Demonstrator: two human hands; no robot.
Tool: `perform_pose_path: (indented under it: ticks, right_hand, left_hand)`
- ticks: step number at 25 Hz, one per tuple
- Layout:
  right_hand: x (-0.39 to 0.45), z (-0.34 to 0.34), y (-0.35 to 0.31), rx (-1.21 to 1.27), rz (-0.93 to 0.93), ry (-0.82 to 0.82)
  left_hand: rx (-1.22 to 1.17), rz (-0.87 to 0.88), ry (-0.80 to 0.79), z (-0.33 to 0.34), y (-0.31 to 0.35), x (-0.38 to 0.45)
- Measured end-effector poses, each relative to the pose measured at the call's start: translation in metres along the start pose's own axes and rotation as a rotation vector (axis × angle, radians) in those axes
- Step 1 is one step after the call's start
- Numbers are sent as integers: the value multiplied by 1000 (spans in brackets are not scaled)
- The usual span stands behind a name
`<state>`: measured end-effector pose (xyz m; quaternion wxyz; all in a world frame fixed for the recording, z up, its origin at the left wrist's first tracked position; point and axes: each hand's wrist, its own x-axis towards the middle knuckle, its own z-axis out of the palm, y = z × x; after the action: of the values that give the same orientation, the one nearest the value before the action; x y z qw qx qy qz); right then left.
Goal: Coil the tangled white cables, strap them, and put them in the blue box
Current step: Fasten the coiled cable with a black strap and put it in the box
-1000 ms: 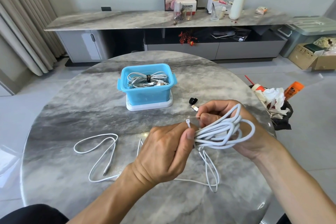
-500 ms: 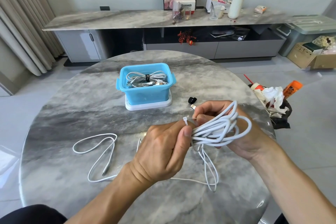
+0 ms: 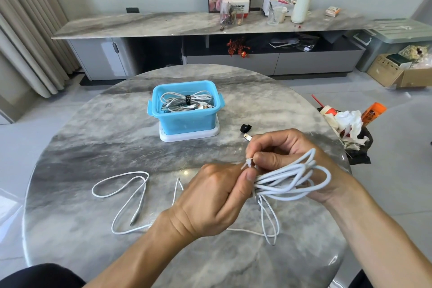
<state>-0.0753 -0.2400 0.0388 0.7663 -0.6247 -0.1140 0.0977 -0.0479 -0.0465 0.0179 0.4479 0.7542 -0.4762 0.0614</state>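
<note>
Cinching white cable coil (image 3: 289, 179) above table (image 3: 93, 147), near blue box (image 3: 187, 114); left hand (image 3: 215, 196) gripping bundle, right hand (image 3: 287, 154) pinching tie (image 3: 249, 162). Risk: trailing loops (image 3: 268, 222) escaping strap, coil springing loose.

Head camera is looking forward and down from my head, close over the round table (image 3: 98, 138).

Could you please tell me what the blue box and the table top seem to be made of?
Blue box: probably plastic, going by its even, slightly see-through walls and moulded side tabs. Table top: looks like polished grey marble or a marble-look slab, veined and glossy with reflections; which one is unclear.
</note>
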Motion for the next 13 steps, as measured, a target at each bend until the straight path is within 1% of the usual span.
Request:
perform_pose_path:
  ticks: [3,7,8,9,11,13]
  right_hand:
    - [-3,-6,-1,10,84,-21]
    - [-5,-16,-12,122,262,-90]
    - [-6,-16,-14,75,267,-89]
    - [-7,-15,-15,-27,239,-71]
    - [-8,-9,-16,-312,146,10]
    - [-8,-3,-14,-536,116,90]
  left_hand:
    - [41,-7,-32,-2,-2,2]
    - [183,-41,-71,-4,-5,2]
    - [226,-49,-85,-4,-6,2]
    - [265,-60,-102,-3,-8,2]
    - [329,-88,-140,0,-12,1]
    - [377,-94,-171,6,-16,-1]
